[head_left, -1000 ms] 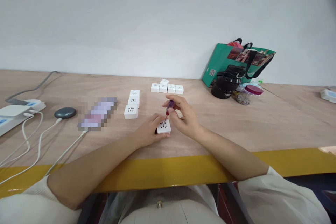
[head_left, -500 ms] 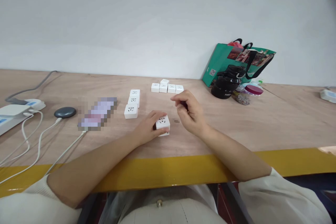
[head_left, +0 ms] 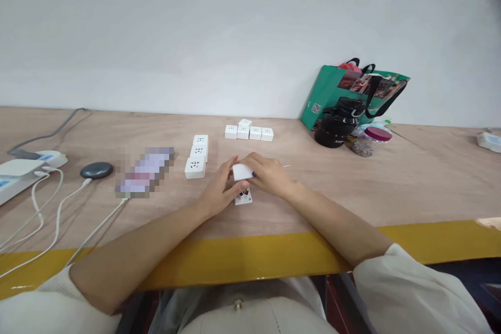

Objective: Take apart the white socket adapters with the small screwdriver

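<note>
My left hand [head_left: 222, 190] is closed on the left side of a white socket cover [head_left: 242, 171], with the thumb along its lower edge. Over the cover's right side, the fingers of my right hand [head_left: 270, 175] are closed too. The cover is tilted and raised above a white socket base [head_left: 243, 198], whose inner metal parts partly show on the table. A small dark blue tip [head_left: 254, 174] pokes out by my right fingers, and a thin metal rod [head_left: 287, 166] juts out behind that hand; whether they are one tool is hidden.
Three white sockets [head_left: 194, 167] stand in a column to the left, and several more [head_left: 243, 132] in a cluster farther back. A phone [head_left: 146, 172], a dark round puck [head_left: 96, 169] and a power strip [head_left: 15, 175] with cables lie left. Back right are a black flask [head_left: 334, 128] and green bag [head_left: 324, 88].
My right hand has come left and down to join my left hand at the socket. The cover has been raised and tilted off its base, uncovering the inside.
</note>
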Available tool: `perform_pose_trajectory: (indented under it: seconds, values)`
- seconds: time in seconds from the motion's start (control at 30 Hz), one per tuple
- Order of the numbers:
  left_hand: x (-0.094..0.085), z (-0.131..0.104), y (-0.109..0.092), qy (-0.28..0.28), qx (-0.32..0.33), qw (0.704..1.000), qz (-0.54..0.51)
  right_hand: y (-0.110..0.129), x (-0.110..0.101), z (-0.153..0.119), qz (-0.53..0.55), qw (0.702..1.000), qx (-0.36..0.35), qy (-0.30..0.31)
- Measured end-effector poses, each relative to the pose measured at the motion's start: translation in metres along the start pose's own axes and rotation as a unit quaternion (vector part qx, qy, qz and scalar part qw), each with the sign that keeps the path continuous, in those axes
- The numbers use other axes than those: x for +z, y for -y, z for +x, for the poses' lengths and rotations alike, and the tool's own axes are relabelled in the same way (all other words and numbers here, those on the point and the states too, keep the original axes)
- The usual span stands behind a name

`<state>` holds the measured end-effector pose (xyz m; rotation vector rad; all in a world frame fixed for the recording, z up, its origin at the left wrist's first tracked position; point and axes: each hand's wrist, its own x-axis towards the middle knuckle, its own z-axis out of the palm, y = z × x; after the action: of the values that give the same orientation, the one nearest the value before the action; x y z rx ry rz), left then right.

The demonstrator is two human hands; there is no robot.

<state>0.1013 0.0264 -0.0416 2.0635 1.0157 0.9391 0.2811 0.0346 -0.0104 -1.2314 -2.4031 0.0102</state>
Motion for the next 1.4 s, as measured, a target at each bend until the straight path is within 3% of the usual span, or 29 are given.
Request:
perform_pose_trajectory:
  seconds: [0.07,0.13,0.17,0.27,0.4,0.73,0.9,1.1,1.27,1.4]
  values:
    - [-0.002,-0.001,-0.001,0.026,-0.011,0.999,0.043,-0.019,-0.005,0.006,0.088,0.987,0.125,-0.041]
    - [-0.005,-0.002,-0.001,0.062,-0.009,0.993,0.102,-0.042,-0.010,0.010,0.212,0.928,0.299,-0.065]
    - [-0.006,-0.003,-0.001,0.082,-0.002,0.988,0.130,-0.054,-0.012,0.011,0.237,0.911,0.333,-0.055]
    - [-0.006,-0.003,-0.001,0.124,0.029,0.972,0.195,-0.080,-0.013,0.009,0.293,0.874,0.388,-0.011]
    - [-0.004,-0.003,0.002,0.133,0.053,0.961,0.237,-0.090,-0.009,0.005,0.345,0.833,0.433,0.009]
    - [-0.007,0.007,0.004,0.120,0.044,0.963,0.237,-0.109,-0.002,0.010,0.409,0.779,0.471,-0.062]
    - [-0.007,0.013,0.008,0.107,0.053,0.963,0.240,-0.115,-0.007,0.010,0.412,0.767,0.482,-0.100]
    - [-0.006,0.016,0.013,0.105,0.050,0.959,0.258,-0.109,-0.005,0.008,0.393,0.771,0.493,-0.084]
    - [-0.005,0.023,0.019,0.101,0.063,0.961,0.251,-0.109,-0.001,0.009,0.370,0.795,0.473,-0.086]
    - [-0.002,0.034,0.028,0.080,0.080,0.957,0.267,-0.114,-0.002,0.009,0.313,0.833,0.435,-0.138]
